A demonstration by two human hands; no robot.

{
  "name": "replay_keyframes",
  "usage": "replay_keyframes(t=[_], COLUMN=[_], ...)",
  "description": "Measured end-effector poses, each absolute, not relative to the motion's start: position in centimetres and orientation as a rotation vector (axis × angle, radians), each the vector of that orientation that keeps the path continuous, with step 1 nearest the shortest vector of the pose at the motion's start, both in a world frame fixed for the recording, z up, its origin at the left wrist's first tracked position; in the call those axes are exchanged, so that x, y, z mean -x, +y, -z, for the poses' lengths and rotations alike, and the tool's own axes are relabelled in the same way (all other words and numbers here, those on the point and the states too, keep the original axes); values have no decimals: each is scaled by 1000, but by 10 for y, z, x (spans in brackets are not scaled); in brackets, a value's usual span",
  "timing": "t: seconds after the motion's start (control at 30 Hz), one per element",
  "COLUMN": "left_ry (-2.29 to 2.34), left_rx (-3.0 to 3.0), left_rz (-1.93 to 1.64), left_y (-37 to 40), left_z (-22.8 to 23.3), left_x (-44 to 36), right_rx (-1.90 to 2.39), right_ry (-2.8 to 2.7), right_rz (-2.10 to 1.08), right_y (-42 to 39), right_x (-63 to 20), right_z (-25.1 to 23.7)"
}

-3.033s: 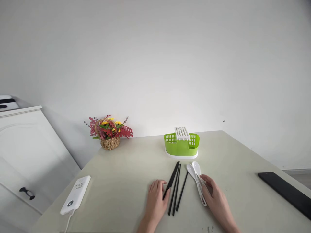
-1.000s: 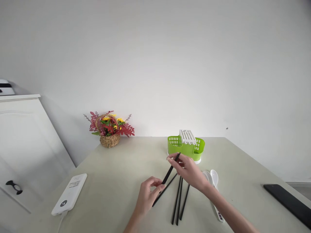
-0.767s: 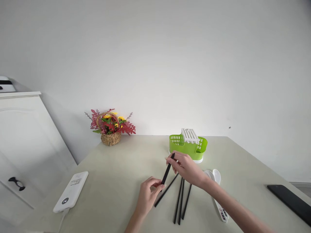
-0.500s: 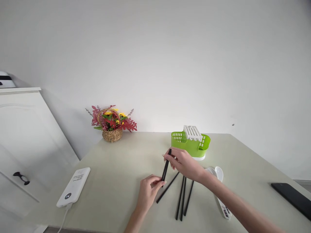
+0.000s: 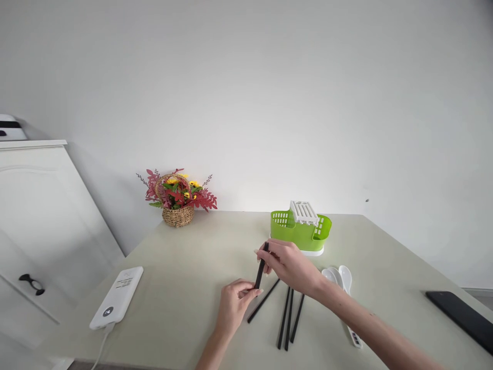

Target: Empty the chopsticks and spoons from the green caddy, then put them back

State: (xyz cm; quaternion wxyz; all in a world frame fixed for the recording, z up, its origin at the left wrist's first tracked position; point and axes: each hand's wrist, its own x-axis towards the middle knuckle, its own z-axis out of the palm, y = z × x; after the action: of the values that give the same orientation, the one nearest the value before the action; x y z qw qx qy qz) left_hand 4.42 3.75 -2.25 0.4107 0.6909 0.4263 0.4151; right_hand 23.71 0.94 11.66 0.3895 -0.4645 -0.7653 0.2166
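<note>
Between my two hands, a pair of black chopsticks (image 5: 261,271) is held together at a steep slant above the table. My left hand (image 5: 236,306) pinches the lower end between thumb and fingertips. Around the upper end, my right hand (image 5: 287,262) closes its thumb and fingers. Several more black chopsticks (image 5: 284,318) lie on the table below my right hand; their far ends are hidden by it. White spoons (image 5: 345,277) rest to the right, partly covered by my right forearm. Just beyond my right hand stands a green cutlery basket (image 5: 300,235) with a white slotted top (image 5: 304,212).
A wicker basket of artificial flowers (image 5: 177,216) stands at the back left by the wall. The white power bank (image 5: 117,298) with its cable lies at the left. A black phone (image 5: 462,318) is at the right edge. A white cabinet (image 5: 46,216) stands beyond the table's left side.
The two chopsticks in my hands have come closer together and look lined up as one. My right hand has lowered slightly. My left hand stays almost in place.
</note>
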Motion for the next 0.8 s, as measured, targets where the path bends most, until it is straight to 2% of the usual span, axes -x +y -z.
replay_keyframes(t=[0.37,0.57,0.8], left_ry=[1124,1188,1119], left_rx=[-1781,-1882,-1975], left_rz=[-995,-988,-1021], left_y=[40,39,33], left_z=[24,28,35], left_x=[-44,-42,-40], right_rx=[1232,1273,1365], right_ry=[-1806,-1891,-1562], right_rz=[-583,-393,-142], right_y=[6,12,27], right_x=[-241,-252,-320], right_z=[-138,-143,-205])
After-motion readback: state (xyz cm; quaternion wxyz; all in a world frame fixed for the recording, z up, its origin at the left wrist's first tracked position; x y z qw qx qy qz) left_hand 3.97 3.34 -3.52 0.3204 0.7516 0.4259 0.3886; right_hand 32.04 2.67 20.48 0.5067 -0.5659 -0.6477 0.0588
